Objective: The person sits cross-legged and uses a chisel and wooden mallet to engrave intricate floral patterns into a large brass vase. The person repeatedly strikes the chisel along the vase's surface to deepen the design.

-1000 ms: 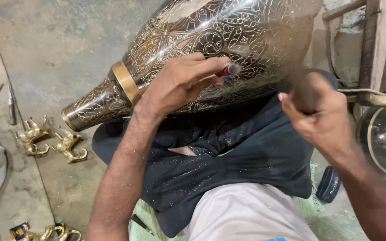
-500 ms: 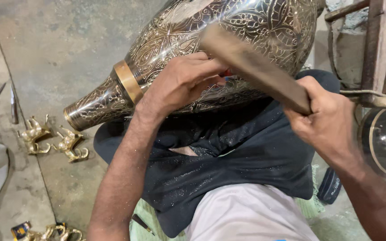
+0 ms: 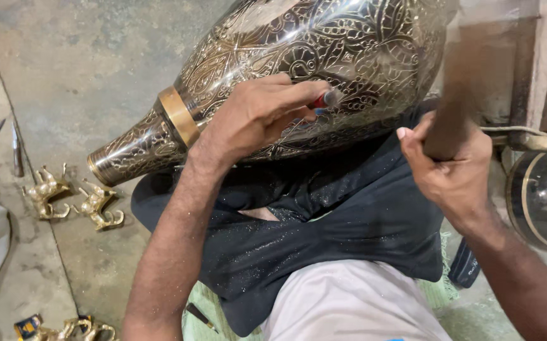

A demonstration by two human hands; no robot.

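Carefully now, I judge the step in hand to be chasing the pattern into the engraved vase point(image 3: 298, 69), and doing it well seems to depend on seating the punch tip square on one line of the design before each blow, with short, even taps so the mark does not skid across the polished metal.

Starting well out to the left of my left hand, small brass animal figures point(image 3: 74, 202) lie on the concrete floor point(image 3: 84, 76), with thin metal tools point(image 3: 1, 142) beyond them. Nearer, the vase's narrow neck and its plain brass band point(image 3: 178, 117) sit just left of my wrist.

My left hand point(image 3: 254, 113) lies curled over the belly of the vase, fingers closed tight around a small punch point(image 3: 324, 100) with a red grip; its tip touches the surface just past my fingertips. Beneath that hand the vase rests on a dark cloth point(image 3: 324, 227) spread across my lap.

To the right, my right hand point(image 3: 450, 170) is clenched shut round a wooden mallet point(image 3: 460, 82), raised above and blurred, well clear of the punch. I would keep that wrist loose. Further right of it, a round dark vessel point(image 3: 542, 202) with a brass rim stands close by.
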